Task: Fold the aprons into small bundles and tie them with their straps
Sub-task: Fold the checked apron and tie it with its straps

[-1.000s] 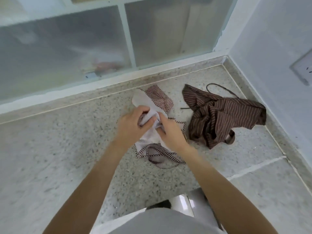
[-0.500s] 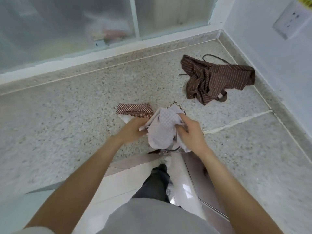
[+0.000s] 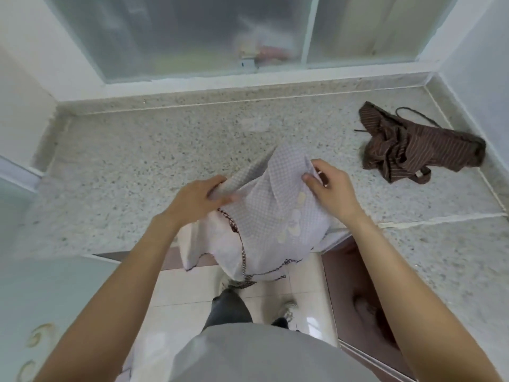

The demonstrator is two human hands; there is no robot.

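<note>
Checked cloth, pale lilac-white: your left hand [image 3: 198, 195] grips a bunched fold of the checked apron [image 3: 275, 216] at its left edge, fingers curled round the fabric. Your right hand [image 3: 329, 188] pinches the upper right edge of the same apron between thumb and fingers [image 3: 306, 177]. Item held up between both hands at the front edge of the counter [image 3: 137, 175], its lower part hanging past the edge over the floor tiles [image 3: 181, 288].

Trim: dark brown checked strap [image 3: 243, 260] running down the hanging part; pale heart shapes printed near the right side.

Second item: striped apron [image 3: 418, 144], brown with thin light stripes, lying crumpled on the counter at far right, near the wall corner, well apart from your hands. Its thin cord loops loose behind it.

Surface: speckled grey stone counter, with a seam on the right side.

Backdrop: frosted window [image 3: 192, 31] with a white frame, behind the counter.

Below: your shoes [image 3: 287, 307], dark trousers and grey top.
</note>
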